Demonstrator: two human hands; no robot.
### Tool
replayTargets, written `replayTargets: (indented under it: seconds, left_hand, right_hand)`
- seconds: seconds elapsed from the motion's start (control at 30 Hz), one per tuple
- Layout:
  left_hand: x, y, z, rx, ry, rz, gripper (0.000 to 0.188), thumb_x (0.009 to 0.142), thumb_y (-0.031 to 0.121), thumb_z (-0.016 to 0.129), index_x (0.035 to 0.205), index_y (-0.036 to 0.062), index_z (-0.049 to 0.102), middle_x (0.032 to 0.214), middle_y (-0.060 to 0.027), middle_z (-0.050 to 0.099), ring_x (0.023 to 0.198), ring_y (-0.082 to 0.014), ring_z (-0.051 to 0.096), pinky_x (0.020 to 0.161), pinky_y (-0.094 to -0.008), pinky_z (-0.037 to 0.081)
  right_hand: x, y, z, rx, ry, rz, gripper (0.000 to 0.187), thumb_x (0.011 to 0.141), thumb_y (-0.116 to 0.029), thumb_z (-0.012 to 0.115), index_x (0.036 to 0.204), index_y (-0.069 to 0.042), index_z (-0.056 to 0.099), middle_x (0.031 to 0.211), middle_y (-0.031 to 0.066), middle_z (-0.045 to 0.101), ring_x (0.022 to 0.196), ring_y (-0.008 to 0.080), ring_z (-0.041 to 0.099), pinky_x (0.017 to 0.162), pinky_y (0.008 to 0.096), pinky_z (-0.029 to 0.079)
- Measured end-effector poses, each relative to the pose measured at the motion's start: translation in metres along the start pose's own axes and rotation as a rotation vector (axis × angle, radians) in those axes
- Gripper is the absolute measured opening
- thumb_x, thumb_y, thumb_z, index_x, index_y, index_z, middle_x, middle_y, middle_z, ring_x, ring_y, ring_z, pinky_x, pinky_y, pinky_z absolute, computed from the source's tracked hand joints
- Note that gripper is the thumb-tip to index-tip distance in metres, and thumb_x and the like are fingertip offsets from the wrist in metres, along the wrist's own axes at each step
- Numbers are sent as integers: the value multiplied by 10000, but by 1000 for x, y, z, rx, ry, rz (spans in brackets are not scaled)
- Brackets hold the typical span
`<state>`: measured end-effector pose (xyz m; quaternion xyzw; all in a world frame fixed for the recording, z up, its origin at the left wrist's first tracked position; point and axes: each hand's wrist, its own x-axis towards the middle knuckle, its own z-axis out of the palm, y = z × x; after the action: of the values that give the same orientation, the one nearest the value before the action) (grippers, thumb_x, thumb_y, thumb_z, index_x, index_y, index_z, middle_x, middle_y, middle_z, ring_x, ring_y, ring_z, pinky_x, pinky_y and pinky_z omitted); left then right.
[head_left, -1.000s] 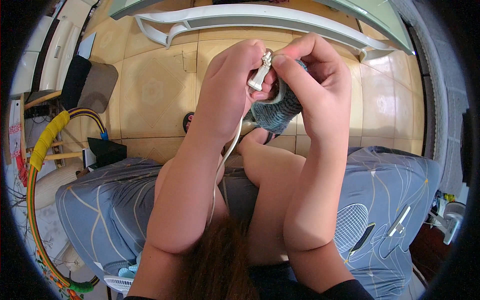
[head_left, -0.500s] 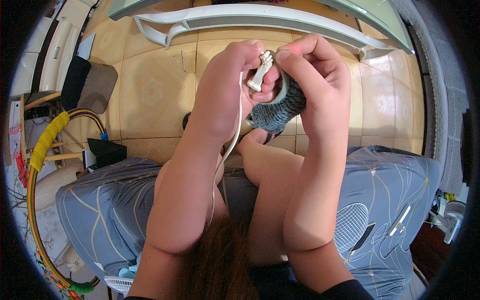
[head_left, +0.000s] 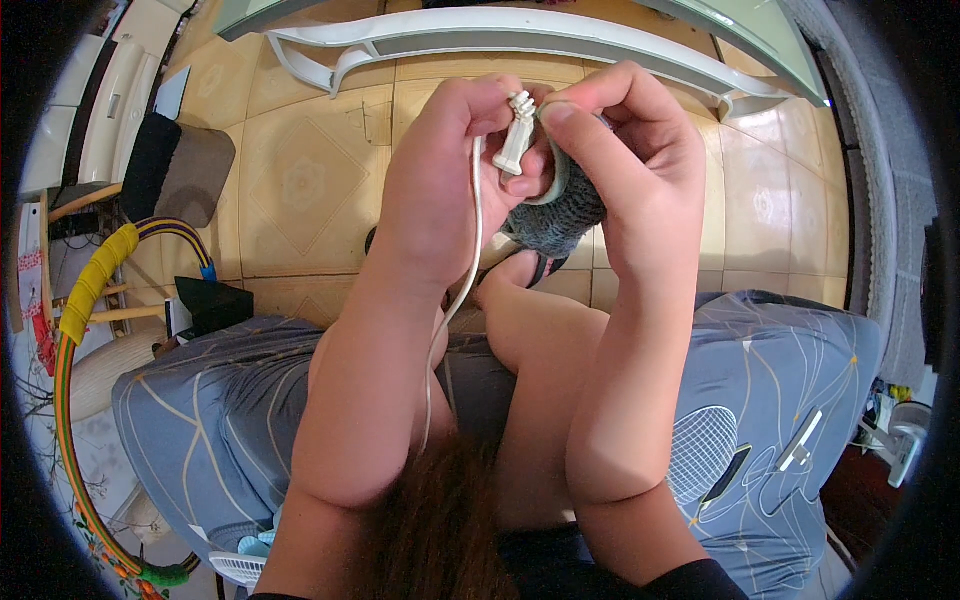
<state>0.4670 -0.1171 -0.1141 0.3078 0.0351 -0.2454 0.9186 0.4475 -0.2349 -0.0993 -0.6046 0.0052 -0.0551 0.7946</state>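
Note:
My left hand [head_left: 440, 175] is closed around a white piece with a ribbed neck [head_left: 513, 140], which looks like a cable plug. A thin white cord [head_left: 474, 230] comes from that hand and hangs down along the inner side of my left forearm. With thumb and forefinger, my right hand [head_left: 630, 150] pinches the pale rim of a grey-blue knitted item [head_left: 560, 215]. Its kind does not show. The knit hangs below and between my hands, partly behind my right fingers, and curled fingertips of my left hand touch its rim.
I sit on a grey-blue patterned cover [head_left: 790, 370]. On it to the right lie a white-meshed racket [head_left: 703, 450], a phone [head_left: 727, 473] and a white charger-like block with cords [head_left: 800, 440]. A taped hoop [head_left: 70, 400] stands at left. A white-framed furniture base [head_left: 520, 35] is ahead.
Both hands have shifted slightly up, with the left going a little left. The white ribbed piece stands more upright, and the knitted item has moved slightly left along with my right fingertips.

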Motion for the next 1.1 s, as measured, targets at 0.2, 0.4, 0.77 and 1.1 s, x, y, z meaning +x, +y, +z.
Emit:
replayTargets:
  seconds: [0.2,0.4,0.77,1.1]
  left_hand:
    - [2,-3,-3,12,72,20,222,818,249,484,808,38,551,667,-15,497,594,-123,435,539,-257,326]
    - [3,-3,-2,18,80,32,186,816,234,482,762,61,521,677,-17,490,601,-128,432,557,-258,331]
    - [8,-8,-15,166,-63,131,212,865,232,436,871,40,526,823,-33,542,799,-141,517,743,-275,404]
    - [6,-3,-12,523,154,310,271,904,258,456,764,41,538,785,-9,518,738,-91,430,731,-222,355]
  right_hand:
    - [-1,-2,1,-192,-41,-8,45,782,21,588,776,10,545,712,65,598,612,100,562,569,222,454]
    - [1,4,-1,-154,-1,-14,35,757,-3,599,761,12,567,638,22,583,580,56,535,522,197,425]
    - [3,2,-6,21,72,45,27,763,-4,594,774,3,570,712,36,600,648,72,562,589,203,443]
    - [5,5,-17,-7,156,-17,43,771,-45,586,787,-7,575,695,18,577,621,57,510,565,194,404]
